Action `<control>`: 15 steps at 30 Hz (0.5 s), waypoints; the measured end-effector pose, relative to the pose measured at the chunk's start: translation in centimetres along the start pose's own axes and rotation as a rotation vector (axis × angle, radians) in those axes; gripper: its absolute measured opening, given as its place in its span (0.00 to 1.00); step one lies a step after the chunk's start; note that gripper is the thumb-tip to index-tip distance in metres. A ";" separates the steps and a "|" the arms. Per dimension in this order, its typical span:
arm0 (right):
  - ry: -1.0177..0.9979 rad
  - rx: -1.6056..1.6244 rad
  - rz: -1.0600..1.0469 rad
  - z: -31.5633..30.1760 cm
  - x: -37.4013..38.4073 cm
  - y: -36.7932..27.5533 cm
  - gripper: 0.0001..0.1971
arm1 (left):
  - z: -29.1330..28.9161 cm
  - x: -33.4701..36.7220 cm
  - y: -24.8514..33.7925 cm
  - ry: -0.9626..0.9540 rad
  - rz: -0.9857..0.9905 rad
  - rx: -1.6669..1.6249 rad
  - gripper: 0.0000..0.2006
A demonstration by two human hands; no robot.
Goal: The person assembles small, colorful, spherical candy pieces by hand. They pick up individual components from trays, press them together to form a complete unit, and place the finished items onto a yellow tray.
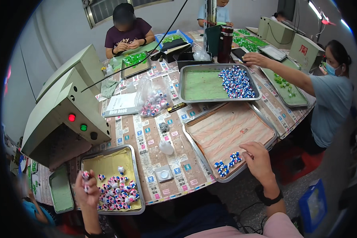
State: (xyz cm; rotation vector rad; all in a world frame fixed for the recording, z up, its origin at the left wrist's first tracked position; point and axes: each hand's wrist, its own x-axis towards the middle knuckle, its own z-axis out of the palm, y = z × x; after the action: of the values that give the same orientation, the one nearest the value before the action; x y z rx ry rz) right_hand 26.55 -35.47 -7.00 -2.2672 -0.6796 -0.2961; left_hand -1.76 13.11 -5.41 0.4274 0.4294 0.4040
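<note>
At the lower left, my left hand [88, 191] is closed around small pink-and-white figurines, which show between the fingers. It is raised beside the yellow-lined metal tray [97, 159], where many pink, white and blue figurines [119, 195] lie heaped. My right hand [259, 160] is over the near right edge of a tray lined with pinkish cloth [222, 127]. Its thumb and index finger are apart, with nothing visible between them. Right beside those fingertips lies a small cluster of blue-and-white figurines [223, 169] on the cloth.
Behind the pink-lined tray stands a green-lined tray [200, 83] with many blue figurines. A cream box with red and green buttons [63, 107] stands left. Between the trays are a white bottle [166, 147] and small dish [163, 173]. Co-workers sit around the table.
</note>
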 end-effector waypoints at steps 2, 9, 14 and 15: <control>-0.112 -0.010 -0.073 0.9 0.3 1.3 0.08 | 0.2 -2.3 -2.6 0.021 -0.081 -0.095 0.19; -0.294 0.079 0.082 1.6 1.5 1.1 0.09 | 2.2 -7.1 -12.1 -0.065 -0.309 -0.241 0.13; -0.133 0.224 0.038 1.8 1.3 -0.2 0.10 | 4.6 -8.0 -17.7 -0.072 -0.414 -0.058 0.09; -0.139 0.324 0.073 1.9 1.1 -0.6 0.10 | 5.1 -8.0 -18.5 -0.079 -0.423 -0.002 0.09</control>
State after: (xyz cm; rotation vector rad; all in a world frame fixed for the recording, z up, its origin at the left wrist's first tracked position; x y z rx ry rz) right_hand 27.13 -33.33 -7.56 -2.0077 -0.6609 0.0086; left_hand -0.85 -7.57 -7.50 0.3378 0.4297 -0.0226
